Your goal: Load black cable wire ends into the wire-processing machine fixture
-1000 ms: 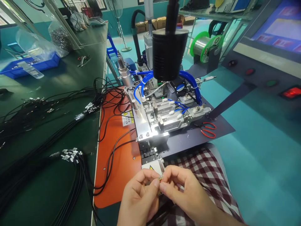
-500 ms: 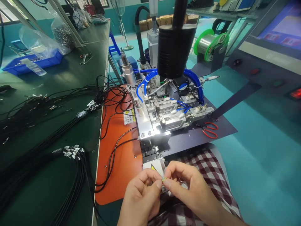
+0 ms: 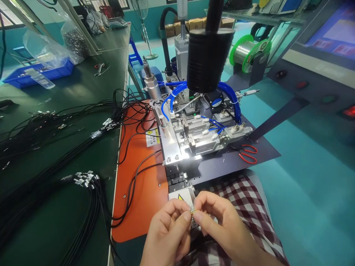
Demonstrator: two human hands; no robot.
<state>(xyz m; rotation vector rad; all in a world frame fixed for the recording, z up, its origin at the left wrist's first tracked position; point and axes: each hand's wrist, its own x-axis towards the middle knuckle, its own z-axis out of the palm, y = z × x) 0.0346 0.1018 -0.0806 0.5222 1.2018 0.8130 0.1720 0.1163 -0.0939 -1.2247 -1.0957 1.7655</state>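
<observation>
My left hand is closed in a pinch, thumb against forefinger. Facing it, my right hand pinches too, its fingertips almost touching those of the left. Between the fingertips show tiny coloured wires, greenish and orange; most of their length is hidden by the fingers. Both hands are over my lap, in front of a metal plate with a yellow warning label at the near end of the machine.
Black cables with metal connectors lie on the green table at left, some crossing the orange board. Red-handled cutters rest on the dark plate. A black nozzle hangs above the machine; a solder wire spool stands behind.
Both hands stay at nearly the same place, still pinching the wires. The right fingers have shifted very slightly, and a bit more of the coloured wires shows.
</observation>
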